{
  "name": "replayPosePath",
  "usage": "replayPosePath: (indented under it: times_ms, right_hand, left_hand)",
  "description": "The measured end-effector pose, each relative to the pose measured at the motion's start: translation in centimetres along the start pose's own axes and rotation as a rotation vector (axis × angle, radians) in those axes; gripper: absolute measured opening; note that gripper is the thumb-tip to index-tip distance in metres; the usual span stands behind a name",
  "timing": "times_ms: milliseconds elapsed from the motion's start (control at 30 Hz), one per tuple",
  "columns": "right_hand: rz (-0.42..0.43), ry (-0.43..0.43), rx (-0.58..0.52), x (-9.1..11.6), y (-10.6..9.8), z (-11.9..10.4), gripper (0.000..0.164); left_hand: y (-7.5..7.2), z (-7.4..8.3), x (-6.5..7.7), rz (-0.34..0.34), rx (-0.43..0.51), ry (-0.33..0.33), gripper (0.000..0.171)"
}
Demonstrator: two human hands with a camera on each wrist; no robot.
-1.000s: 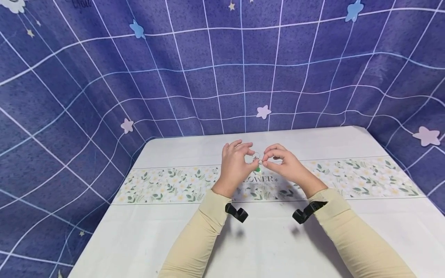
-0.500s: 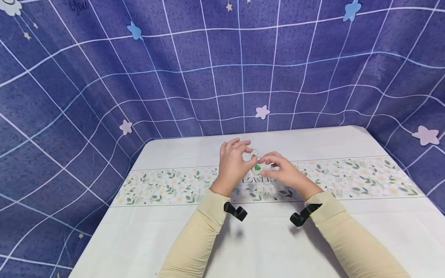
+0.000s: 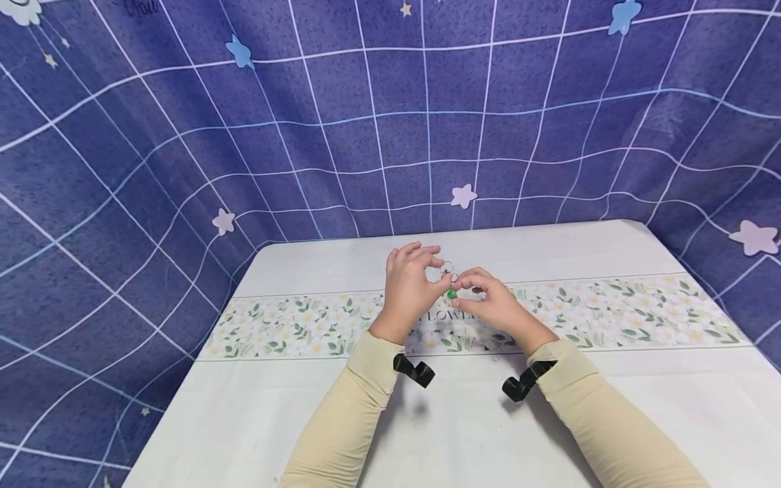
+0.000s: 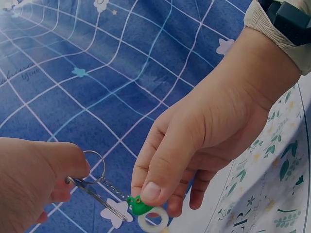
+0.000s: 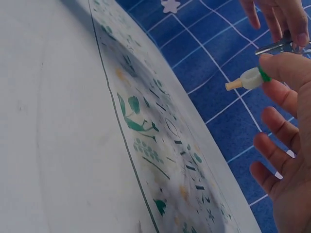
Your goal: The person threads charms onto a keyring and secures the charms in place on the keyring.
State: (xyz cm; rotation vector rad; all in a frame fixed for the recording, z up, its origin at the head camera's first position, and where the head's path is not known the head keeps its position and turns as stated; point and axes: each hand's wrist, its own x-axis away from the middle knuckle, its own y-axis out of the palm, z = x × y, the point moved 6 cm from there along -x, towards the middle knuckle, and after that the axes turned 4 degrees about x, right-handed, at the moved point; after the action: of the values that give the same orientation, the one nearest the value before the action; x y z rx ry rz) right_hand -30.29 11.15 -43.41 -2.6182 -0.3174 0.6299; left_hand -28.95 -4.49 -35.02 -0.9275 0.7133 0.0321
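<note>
My left hand [image 3: 407,288] pinches a split key ring [image 4: 103,163] between thumb and forefinger, raised over the table. Metal keys [image 4: 104,203] hang from the ring, and a short chain [image 4: 112,190] links it to a green charm [image 4: 140,207] that looks like a small animal head. Thumb and forefinger of my right hand [image 3: 493,300] pinch this charm; its other fingers are spread in the right wrist view. Below the green part sits a pale ring-shaped piece [image 5: 251,78] with an orange tip [image 5: 233,86]. My right thumb partly covers the green part.
The white table [image 3: 293,407] carries a printed floral band [image 3: 610,312] with lettering beneath the hands. A blue curtain [image 3: 342,142] with grid lines and stars encloses the back and sides. Each wrist wears a black camera [image 3: 415,371].
My right fingers have come off the spot near the key ring, parted, and closed on the green charm, slightly lower and to the left. My left hand has stayed nearly still.
</note>
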Motion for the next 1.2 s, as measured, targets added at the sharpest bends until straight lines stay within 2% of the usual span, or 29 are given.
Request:
replayPosePath:
  times_ms: [167, 533, 900, 1200]
  right_hand:
    - [-0.002, -0.003, -0.014, -0.1, 0.4, 0.1, 0.013]
    - [0.012, 0.076, 0.002, 0.6, -0.2, 1.1, 0.009]
    - [-0.013, 0.180, 0.047, 0.9, -0.2, 2.7, 0.015]
    - [-0.003, 0.177, 0.132, 1.0, -0.1, 3.9, 0.010]
  left_hand:
    - [0.0, -0.4, 0.2, -0.001, -0.016, -0.004, 0.022]
    - [0.9, -2.3, 0.0, -0.043, -0.115, -0.046, 0.024]
    - [3.5, -4.3, -0.1, -0.151, -0.244, -0.069, 0.024]
    - [5.6, -4.5, 0.0, -0.208, -0.299, -0.076, 0.020]
